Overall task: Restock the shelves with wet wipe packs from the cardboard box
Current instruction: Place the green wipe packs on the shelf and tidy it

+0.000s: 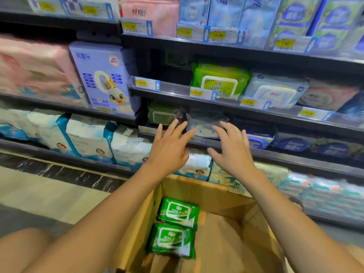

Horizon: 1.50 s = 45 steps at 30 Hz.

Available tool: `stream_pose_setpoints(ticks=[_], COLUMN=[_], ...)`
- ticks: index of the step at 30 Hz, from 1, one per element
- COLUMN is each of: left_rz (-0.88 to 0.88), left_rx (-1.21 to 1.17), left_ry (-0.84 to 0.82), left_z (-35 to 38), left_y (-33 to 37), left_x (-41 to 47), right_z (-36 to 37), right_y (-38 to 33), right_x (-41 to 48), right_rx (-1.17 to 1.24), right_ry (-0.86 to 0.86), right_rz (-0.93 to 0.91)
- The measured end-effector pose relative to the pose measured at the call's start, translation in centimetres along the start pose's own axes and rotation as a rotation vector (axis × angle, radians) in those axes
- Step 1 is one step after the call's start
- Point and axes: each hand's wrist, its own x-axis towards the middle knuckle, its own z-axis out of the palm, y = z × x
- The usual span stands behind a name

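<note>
**A:** Where are the hands?

**B:** Both are up at the shelves. The left hand [169, 150] and the right hand [230, 148] hover side by side in front of a low shelf [279, 157]. The backs face the camera, and the fingers [171, 129] are straight, spread and grasping nothing.

**A:** And the wet wipe packs?

**B:** Two green ones lie in the cardboard box [214, 194], below the hands and nearer than them, against its left wall. The far pack [178, 211] sits just behind the near pack [171, 240]. I cannot tell whether they touch or overlap.

**A:** How do they lie?

**B:** Flat, lid side up. Each long axis runs left to right, with the right end angled slightly nearer. The print reads upright from here, so their top edges point far, toward the shelves.

**A:** Which hand should go?

**B:** The left, I judge. The packs sit under the left forearm, while the right hand would have to cross the box. The reach is back and down, with the fingers closing across the short side.

**A:** Where would a pack go?

**B:** A similar light-green pack [218, 81] lies on a higher shelf with dark space to its left. That is probably the slot, though it is only a guess.
</note>
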Motion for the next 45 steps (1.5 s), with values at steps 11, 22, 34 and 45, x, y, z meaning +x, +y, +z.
stream_pose_setpoints(ticks=[11, 22, 34, 45], left_rz=[-0.136, -0.368, -1.231, -1.564], left_rx=[-0.158, -0.256, -0.843, -1.124], left_ry=[-0.482, -0.859, -0.845, -0.744], left_z=[10.1, 18.6, 29.0, 30.1], left_y=[0.8, 0.1, -1.6, -1.9], left_x=[-11.6, -17.6, -19.9, -20.0], right_z=[8.7, 18.0, 29.0, 35.7], right_y=[-0.3, 1.7, 2.7, 2.7], right_x=[-10.2, -17.3, -21.6, -22.4], right_rx=[0.032, 0.136, 0.457, 0.662], right_ry=[-0.438, -0.82, -1.108, -0.941], right_rz=[0.015, 0.235, 0.721, 1.081])
